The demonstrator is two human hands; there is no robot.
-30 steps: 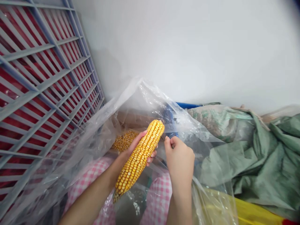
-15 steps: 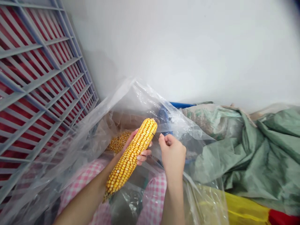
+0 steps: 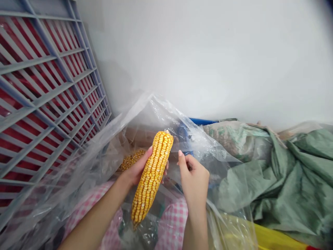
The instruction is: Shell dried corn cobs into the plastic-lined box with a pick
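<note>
Corn [image 3: 153,175] sits at frame center, gripped in your left hand [image 3: 137,170], every kernel row intact; your right hand [image 3: 194,178] curls loosely beside it, holding nothing visible. Loose kernels [image 3: 131,160] lie behind.

Your lap in pink checked cloth [image 3: 171,222] carries the clear plastic sheet [image 3: 104,146]; loose kernels [image 3: 131,160] lie on it. Green sacks [image 3: 286,173] heaped to your right.

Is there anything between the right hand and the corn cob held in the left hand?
Nothing visible. The right hand sits just right of the corn cob with an open gap between them; the left hand grips the cob from its far side. The clear plastic sheet lies behind and below.
</note>
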